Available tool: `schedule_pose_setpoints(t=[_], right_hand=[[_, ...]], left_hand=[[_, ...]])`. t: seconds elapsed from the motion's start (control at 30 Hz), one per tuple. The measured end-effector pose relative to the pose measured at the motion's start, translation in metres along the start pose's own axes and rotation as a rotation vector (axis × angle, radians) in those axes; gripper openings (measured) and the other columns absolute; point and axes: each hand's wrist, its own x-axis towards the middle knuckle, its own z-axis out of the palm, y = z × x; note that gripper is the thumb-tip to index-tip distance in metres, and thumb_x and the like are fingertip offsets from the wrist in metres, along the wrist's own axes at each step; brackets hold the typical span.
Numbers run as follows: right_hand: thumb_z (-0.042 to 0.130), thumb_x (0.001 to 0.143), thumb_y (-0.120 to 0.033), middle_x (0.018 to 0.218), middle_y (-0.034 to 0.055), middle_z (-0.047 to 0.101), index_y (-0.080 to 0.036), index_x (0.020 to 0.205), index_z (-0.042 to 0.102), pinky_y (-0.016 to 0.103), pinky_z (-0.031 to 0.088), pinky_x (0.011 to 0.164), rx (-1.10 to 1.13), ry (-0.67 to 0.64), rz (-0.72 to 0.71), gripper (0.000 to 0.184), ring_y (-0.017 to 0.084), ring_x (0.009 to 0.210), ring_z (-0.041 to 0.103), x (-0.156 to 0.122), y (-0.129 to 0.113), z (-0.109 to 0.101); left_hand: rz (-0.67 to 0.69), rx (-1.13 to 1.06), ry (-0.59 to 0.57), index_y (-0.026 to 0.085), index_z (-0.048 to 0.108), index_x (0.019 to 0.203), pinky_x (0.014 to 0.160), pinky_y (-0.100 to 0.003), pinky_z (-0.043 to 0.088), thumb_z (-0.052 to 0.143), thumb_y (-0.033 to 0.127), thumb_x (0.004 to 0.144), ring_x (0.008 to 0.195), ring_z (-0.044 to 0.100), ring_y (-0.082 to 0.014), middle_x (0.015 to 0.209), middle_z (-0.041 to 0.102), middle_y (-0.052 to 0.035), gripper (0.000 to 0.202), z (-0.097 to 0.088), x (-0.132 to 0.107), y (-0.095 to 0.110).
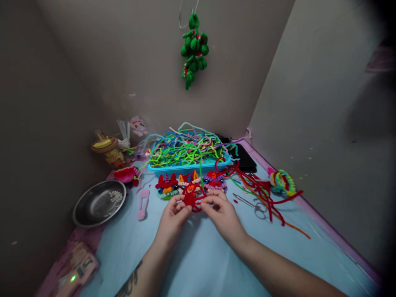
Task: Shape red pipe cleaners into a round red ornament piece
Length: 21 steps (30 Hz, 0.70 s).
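Between my hands is a round red crocheted piece (190, 201) with looped strands at its right side. My left hand (175, 214) pinches its left edge between thumb and fingers. With its fingertips pressed together, my right hand (221, 210) grips the strands at the right edge. Just behind lie several colourful crocheted figures: a red one with blue eyes (166, 187) at the left, another with orange ears (188, 178) partly hidden by the red piece, and a red and purple one (214, 180) at the right. A green strand hangs down behind the red piece.
A blue tray (188, 168) heaped with colourful strands stands at the back. Right of my hands lie scissors (260, 211) and red and orange strands (269, 198). At the left are a metal bowl (93, 206) with small white bits and a pink clip-shaped object (142, 206).
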Motion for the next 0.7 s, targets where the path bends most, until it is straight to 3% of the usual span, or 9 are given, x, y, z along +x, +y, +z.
schedule_pose_setpoints(t=[0.33, 0.53, 0.7], right_hand=[[0.063, 0.073, -0.029, 0.100, 0.0078, 0.053, -0.019, 0.070, 0.069, 0.026, 0.046, 0.062, 0.007, -0.015, 0.043, 0.012, 0.020, 0.090, 0.057, 0.0003, 0.0001, 0.0005], [0.062, 0.074, -0.028, 0.098, 0.0074, 0.054, -0.019, 0.070, 0.069, 0.026, 0.046, 0.061, -0.001, -0.014, 0.019, 0.011, 0.019, 0.085, 0.057, 0.0020, 0.0038, 0.0002], [0.060, 0.075, -0.025, 0.100, 0.0075, 0.054, -0.019, 0.070, 0.068, 0.026, 0.047, 0.062, -0.031, -0.041, 0.011, 0.011, 0.019, 0.088, 0.057, 0.0016, 0.0034, 0.0003]], left_hand=[[-0.010, -0.021, -0.030, 0.016, 0.057, 0.093, 0.042, -0.017, 0.023, 0.076, 0.029, 0.058, 0.042, 0.038, -0.0043, 0.055, 0.055, 0.0065, 0.041, -0.0004, 0.0024, -0.0030], [0.021, 0.060, -0.028, 0.015, 0.066, 0.093, 0.044, -0.018, 0.027, 0.074, 0.027, 0.060, 0.049, 0.045, -0.0067, 0.074, 0.065, -0.0022, 0.036, 0.0008, 0.0014, -0.0014], [0.001, 0.024, -0.054, 0.015, 0.068, 0.090, 0.044, -0.017, 0.026, 0.074, 0.025, 0.061, 0.045, 0.038, -0.0049, 0.057, 0.055, 0.0031, 0.031, -0.0014, 0.0033, -0.0035]])
